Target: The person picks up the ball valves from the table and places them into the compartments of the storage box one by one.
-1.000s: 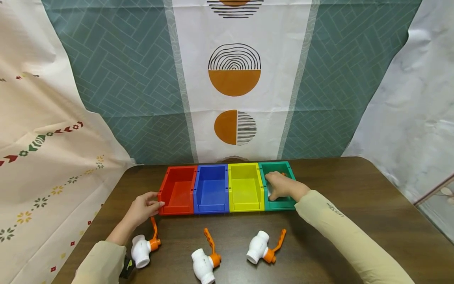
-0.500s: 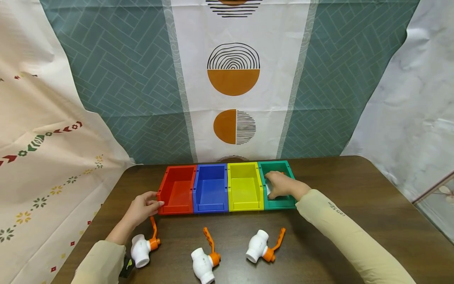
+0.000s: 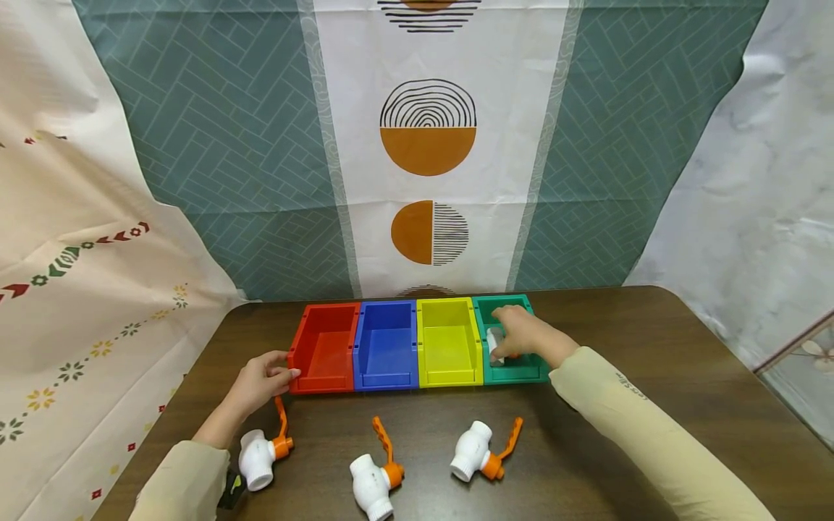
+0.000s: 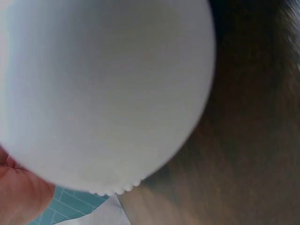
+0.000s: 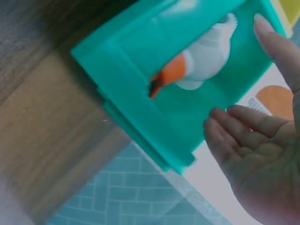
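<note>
My right hand (image 3: 524, 336) is over the green bin (image 3: 516, 374), thumb and fingers spread apart. Inside that bin lies a white ball valve (image 5: 208, 54) with an orange fitting; in the right wrist view the fingers are clear of it. My left hand (image 3: 257, 383) grips the front left corner of the red bin (image 3: 326, 383), thumb at the front. Just below the left hand, a second ball valve (image 3: 257, 459) with an orange lever lies on the table. A white rounded body (image 4: 108, 93) fills much of the left wrist view, hiding most of that hand.
Between the red and green bins stand a blue bin (image 3: 387, 380) and a yellow bin (image 3: 451, 378), joined in one row. Two more ball valves, one at front centre (image 3: 371, 486) and one to its right (image 3: 470, 452), lie on the dark wooden table (image 3: 606, 347). Patterned cloth hangs behind.
My right hand has let go of the ball valve in the green bin and shifted slightly right and up, showing more of the valve. The left hand stays at the red bin.
</note>
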The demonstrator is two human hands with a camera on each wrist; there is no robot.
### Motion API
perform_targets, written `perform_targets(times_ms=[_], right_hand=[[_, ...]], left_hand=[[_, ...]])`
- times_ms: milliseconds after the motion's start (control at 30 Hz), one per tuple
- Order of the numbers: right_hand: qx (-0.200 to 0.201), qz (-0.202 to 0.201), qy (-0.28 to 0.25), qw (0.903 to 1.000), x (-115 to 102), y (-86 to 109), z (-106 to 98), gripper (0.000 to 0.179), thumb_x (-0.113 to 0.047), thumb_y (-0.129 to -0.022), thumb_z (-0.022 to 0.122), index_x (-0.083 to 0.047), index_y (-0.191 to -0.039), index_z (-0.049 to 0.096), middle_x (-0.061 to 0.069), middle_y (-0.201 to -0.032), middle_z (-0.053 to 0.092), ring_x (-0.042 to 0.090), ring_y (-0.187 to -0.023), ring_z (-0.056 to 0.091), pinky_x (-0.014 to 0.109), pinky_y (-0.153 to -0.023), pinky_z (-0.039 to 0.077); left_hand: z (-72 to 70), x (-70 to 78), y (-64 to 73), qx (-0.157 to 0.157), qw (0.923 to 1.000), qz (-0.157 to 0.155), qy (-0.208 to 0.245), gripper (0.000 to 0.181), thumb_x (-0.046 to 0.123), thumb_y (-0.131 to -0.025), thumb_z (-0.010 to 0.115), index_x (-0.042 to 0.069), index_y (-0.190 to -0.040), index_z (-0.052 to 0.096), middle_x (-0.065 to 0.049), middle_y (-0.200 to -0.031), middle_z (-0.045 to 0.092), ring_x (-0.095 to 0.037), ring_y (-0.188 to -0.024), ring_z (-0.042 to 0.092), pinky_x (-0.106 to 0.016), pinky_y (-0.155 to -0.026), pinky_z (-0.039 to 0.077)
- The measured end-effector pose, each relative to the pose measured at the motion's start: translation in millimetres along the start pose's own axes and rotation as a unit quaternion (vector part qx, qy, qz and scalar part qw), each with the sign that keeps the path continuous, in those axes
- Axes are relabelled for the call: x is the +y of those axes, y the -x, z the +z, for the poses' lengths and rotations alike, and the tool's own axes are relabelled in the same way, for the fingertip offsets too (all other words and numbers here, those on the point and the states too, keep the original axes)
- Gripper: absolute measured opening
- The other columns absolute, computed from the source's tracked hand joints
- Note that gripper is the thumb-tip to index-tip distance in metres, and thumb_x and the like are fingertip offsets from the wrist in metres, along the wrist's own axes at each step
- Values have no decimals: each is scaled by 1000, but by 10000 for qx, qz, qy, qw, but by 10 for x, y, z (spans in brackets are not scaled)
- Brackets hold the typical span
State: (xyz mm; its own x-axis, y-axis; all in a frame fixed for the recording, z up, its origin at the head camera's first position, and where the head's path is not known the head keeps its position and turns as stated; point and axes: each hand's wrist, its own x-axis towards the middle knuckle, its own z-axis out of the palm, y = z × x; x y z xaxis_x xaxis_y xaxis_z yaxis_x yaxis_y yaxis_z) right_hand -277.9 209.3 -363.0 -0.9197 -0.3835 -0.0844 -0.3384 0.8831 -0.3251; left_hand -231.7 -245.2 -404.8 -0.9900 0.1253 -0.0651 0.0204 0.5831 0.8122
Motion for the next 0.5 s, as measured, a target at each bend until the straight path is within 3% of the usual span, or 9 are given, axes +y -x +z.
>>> perform_targets(times_ms=[333, 500], right_hand=[[651, 745, -1, 9951, -271, 285, -186, 86, -35, -72, 83, 15, -131, 45, 31, -134, 48, 45, -124, 43, 54, -102, 42], [1047, 794, 0, 9913, -471, 496, -165, 87, -44, -70, 82, 15, -126, 50, 31, -128, 53, 45, -119, 48, 53, -97, 45]], left_hand=[[6, 2, -6, -6, 10000, 39, -33, 50, 10, -90, 64, -17, -127, 43, -33, -104, 64, -28, -85, 69, -36, -73, 58], [6, 0, -1, -2, 10000, 28, 5, 50, 9, -90, 64, -17, -127, 43, -33, -105, 64, -28, -86, 69, -35, -73, 58]])
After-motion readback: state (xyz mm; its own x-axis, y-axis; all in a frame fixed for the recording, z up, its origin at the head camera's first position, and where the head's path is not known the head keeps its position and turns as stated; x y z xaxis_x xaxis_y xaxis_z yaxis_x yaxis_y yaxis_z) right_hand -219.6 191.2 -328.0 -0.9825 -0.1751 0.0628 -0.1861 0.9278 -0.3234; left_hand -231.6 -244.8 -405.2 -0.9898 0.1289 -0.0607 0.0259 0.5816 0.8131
